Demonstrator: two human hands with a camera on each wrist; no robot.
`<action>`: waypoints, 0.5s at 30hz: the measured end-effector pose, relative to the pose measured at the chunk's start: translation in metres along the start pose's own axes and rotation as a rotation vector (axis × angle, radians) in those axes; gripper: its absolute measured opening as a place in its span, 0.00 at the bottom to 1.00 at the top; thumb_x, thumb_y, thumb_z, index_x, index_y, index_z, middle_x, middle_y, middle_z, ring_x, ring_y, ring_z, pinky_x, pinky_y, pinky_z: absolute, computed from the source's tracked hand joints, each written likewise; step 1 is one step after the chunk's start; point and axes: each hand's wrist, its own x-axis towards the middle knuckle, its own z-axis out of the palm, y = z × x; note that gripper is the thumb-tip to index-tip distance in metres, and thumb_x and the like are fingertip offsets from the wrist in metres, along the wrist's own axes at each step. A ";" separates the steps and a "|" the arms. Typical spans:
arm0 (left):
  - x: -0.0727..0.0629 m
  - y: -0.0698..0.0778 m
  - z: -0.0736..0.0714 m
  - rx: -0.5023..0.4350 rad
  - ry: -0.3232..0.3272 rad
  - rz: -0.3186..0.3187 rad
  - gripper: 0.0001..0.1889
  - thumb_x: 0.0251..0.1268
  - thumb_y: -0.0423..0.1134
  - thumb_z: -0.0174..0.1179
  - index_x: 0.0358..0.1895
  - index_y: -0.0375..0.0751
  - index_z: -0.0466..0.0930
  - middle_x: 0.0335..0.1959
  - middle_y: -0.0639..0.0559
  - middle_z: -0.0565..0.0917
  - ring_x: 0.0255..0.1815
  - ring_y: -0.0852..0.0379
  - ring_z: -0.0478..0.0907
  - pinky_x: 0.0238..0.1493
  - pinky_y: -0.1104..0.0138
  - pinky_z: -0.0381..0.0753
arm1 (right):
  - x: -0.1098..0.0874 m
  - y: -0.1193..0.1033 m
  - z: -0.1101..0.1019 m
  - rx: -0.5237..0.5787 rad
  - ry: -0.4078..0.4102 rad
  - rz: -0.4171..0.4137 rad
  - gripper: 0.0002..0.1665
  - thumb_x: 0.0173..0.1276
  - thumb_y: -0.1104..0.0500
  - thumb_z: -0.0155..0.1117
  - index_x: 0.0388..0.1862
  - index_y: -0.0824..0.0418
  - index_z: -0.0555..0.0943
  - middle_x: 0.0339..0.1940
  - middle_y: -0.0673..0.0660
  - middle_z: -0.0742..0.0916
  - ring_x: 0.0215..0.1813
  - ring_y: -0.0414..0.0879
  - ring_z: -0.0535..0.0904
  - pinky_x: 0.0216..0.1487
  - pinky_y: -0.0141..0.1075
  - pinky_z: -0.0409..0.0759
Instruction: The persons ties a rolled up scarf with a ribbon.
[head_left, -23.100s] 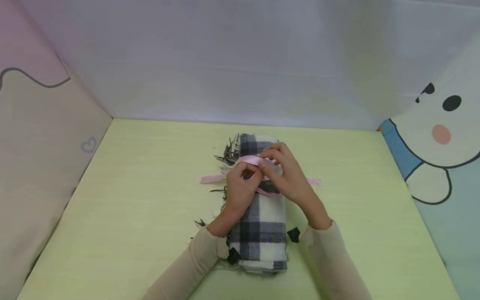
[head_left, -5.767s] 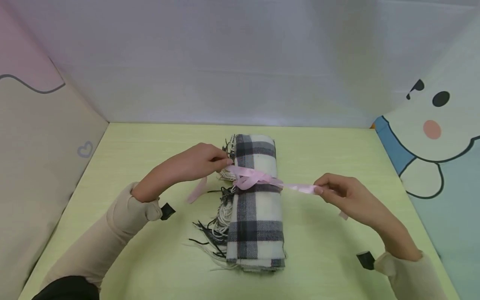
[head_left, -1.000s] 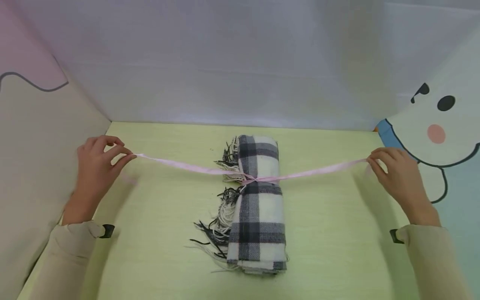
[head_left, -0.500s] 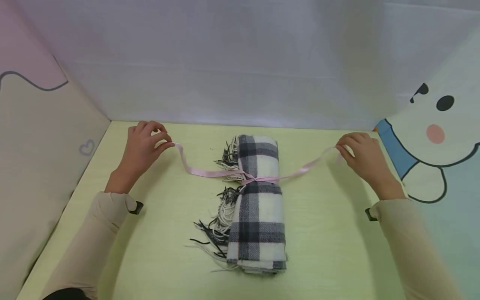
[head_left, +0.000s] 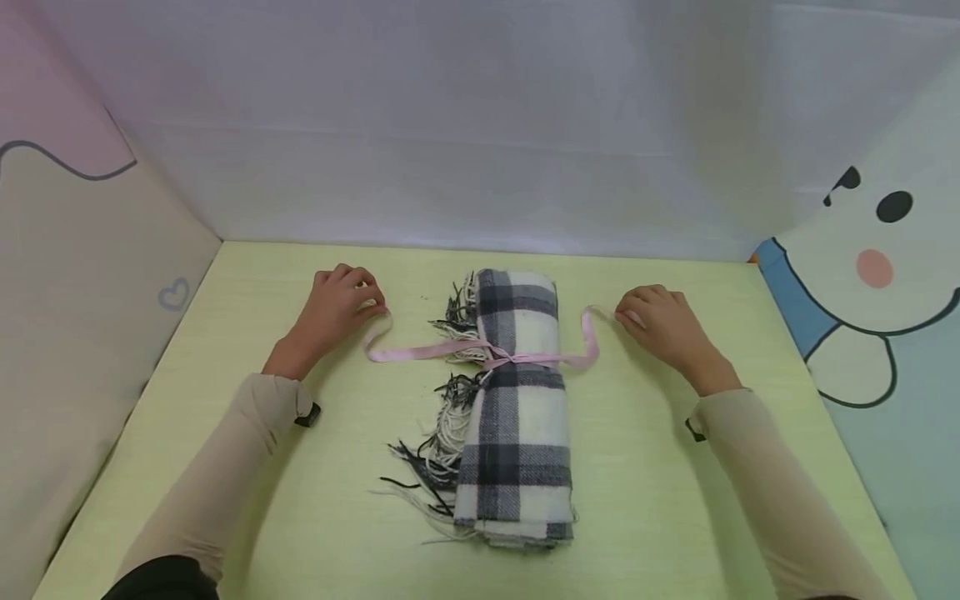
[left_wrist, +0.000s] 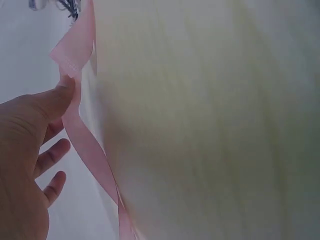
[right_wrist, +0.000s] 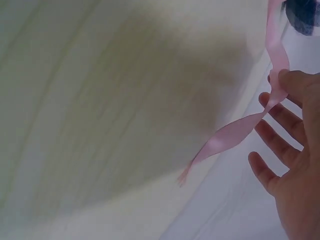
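Observation:
A folded black-and-white plaid scarf [head_left: 517,433] lies lengthwise on the table, its fringe [head_left: 442,433] spread along the left side. Around its upper part runs a pink ribbon [head_left: 412,353], crossed in a knot [head_left: 512,358] on top. To the left of the scarf, my left hand [head_left: 330,312] pinches one ribbon end between thumb and fingers; in the left wrist view the tail [left_wrist: 90,155] hangs below the thumb. On the other side my right hand [head_left: 667,329] pinches the other end, and its frayed tip [right_wrist: 185,175] dangles free in the right wrist view. Both ribbon lengths sag in loose curves.
The pale yellow table [head_left: 315,508] is bounded by a plain light back wall [head_left: 465,150]. A left panel [head_left: 90,317] carries a small heart, and the right panel [head_left: 885,350] shows a cartoon figure.
Both hands have come inward toward the scarf from wide apart, and the taut ribbon ends have gone slack. Earlier the ribbon was looped and crossed over the scarf, then pulled tight.

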 end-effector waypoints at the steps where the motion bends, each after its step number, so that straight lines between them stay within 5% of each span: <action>1: 0.000 0.001 0.000 0.004 -0.028 -0.017 0.04 0.64 0.44 0.74 0.38 0.51 0.89 0.49 0.48 0.83 0.54 0.42 0.76 0.57 0.39 0.69 | 0.000 -0.001 0.000 -0.003 -0.017 0.003 0.08 0.79 0.58 0.63 0.49 0.60 0.85 0.60 0.64 0.86 0.66 0.67 0.76 0.62 0.69 0.70; 6: -0.003 0.003 -0.012 0.024 -0.106 -0.086 0.09 0.69 0.44 0.71 0.48 0.50 0.90 0.52 0.47 0.84 0.57 0.41 0.75 0.59 0.39 0.68 | -0.005 -0.002 -0.008 0.007 -0.036 0.023 0.11 0.78 0.60 0.63 0.56 0.60 0.83 0.63 0.65 0.84 0.69 0.67 0.74 0.63 0.70 0.68; 10: -0.010 0.000 -0.028 0.032 -0.081 -0.105 0.12 0.69 0.41 0.70 0.53 0.49 0.89 0.53 0.46 0.85 0.56 0.40 0.77 0.57 0.39 0.70 | -0.013 -0.002 -0.020 0.018 0.007 0.034 0.14 0.76 0.63 0.63 0.59 0.60 0.82 0.64 0.65 0.84 0.69 0.67 0.73 0.62 0.70 0.68; 15: -0.032 -0.003 -0.055 0.018 -0.030 -0.144 0.07 0.69 0.37 0.70 0.47 0.47 0.89 0.49 0.48 0.87 0.51 0.42 0.79 0.56 0.40 0.69 | -0.030 -0.006 -0.037 0.005 0.095 0.038 0.13 0.74 0.64 0.66 0.56 0.60 0.82 0.61 0.62 0.86 0.65 0.66 0.77 0.58 0.67 0.71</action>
